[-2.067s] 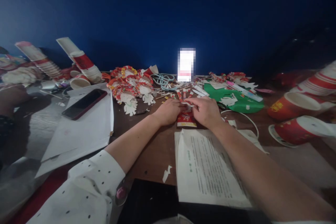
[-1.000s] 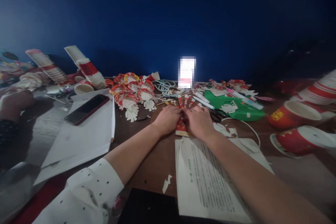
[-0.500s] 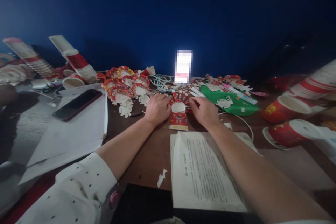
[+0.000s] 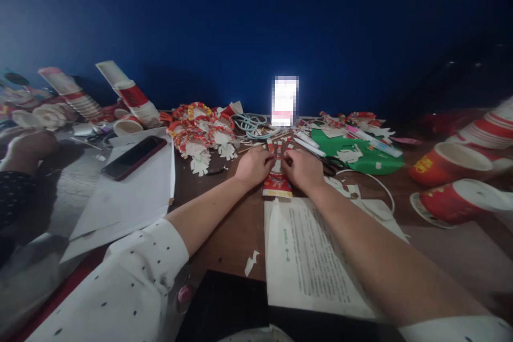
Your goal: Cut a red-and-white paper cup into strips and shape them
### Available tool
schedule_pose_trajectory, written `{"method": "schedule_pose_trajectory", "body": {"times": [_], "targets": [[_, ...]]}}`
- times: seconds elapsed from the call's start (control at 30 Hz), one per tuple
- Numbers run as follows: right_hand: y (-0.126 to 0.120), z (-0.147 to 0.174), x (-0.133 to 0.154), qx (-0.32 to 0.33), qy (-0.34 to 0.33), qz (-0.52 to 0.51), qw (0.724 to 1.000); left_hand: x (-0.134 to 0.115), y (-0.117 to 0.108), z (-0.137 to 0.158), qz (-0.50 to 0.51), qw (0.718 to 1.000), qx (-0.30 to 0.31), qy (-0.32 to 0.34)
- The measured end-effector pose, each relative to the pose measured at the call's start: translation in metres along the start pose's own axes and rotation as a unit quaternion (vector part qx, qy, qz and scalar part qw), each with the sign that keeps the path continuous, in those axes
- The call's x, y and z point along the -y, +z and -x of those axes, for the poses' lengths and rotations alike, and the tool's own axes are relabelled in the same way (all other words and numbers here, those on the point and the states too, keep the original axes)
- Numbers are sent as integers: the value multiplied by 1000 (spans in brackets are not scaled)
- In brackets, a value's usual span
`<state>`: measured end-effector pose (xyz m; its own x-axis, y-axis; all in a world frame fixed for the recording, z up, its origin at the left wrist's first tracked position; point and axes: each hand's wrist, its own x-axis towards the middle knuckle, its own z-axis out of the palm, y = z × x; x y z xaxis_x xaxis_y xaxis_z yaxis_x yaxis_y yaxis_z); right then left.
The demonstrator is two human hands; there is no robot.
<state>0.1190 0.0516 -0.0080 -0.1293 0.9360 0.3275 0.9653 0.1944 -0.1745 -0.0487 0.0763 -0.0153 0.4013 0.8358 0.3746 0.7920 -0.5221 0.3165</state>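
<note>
A cut-up red paper cup [image 4: 277, 184] lies on the brown table in front of me. Its round white base sits between my hands, narrow strips fan out behind it, and a wide red flap with a pale edge points toward me. My left hand [image 4: 255, 166] is closed, its thumb and fingers pinching the cup's left side. From the other side my right hand [image 4: 302, 171] pinches the cup's strips in the same way. The fingers cover much of the base and the side strips. Beside my right hand lie dark-handled scissors [image 4: 334, 164].
Behind stands a bright, blurred-out phone-like screen [image 4: 284, 101]. Red paper-cup crafts [image 4: 200, 131] lie at left, near a phone [image 4: 134, 157] on white sheets. At right are green paper [image 4: 360, 156] and red cups [image 4: 451, 163]. Printed paper [image 4: 312, 256] lies nearer. Another person's hand [image 4: 30, 147] is far left.
Both hands have moved inward over the cup and now pinch it, hiding more of the white base. The view has shifted slightly left, showing more of the other person's hand.
</note>
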Motion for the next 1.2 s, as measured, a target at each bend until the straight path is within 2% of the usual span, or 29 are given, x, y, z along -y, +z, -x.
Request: {"method": "schedule_pose_trajectory", "body": {"times": [0.23,0.5,0.67,0.77,0.83,0.9,1.0,1.1,1.2], "targets": [[0,-2,-1,12,-31,-13,999,-9,4,-12,2,999,35,-10],[-4,-7,6,50,-47,51,996,-12,4,-11,-60,997,45,35],[-7,-4,2,37,-56,40,997,-10,2,-9,-46,998,39,35],[-18,-1,-4,0,-73,29,997,-8,5,-7,-39,998,28,37],[-30,0,-12,-36,-50,24,998,-6,8,-7,-31,999,19,39],[-41,1,-23,-28,16,48,998,-5,10,-7,-23,999,8,37],[-54,0,-42,72,109,100,986,-3,12,-9,-13,1000,-2,27],[-58,-3,-54,136,134,133,973,-2,13,-10,-18,1000,-6,20],[-57,-4,-56,166,144,154,963,0,13,-12,-13,999,-37,19]]}}
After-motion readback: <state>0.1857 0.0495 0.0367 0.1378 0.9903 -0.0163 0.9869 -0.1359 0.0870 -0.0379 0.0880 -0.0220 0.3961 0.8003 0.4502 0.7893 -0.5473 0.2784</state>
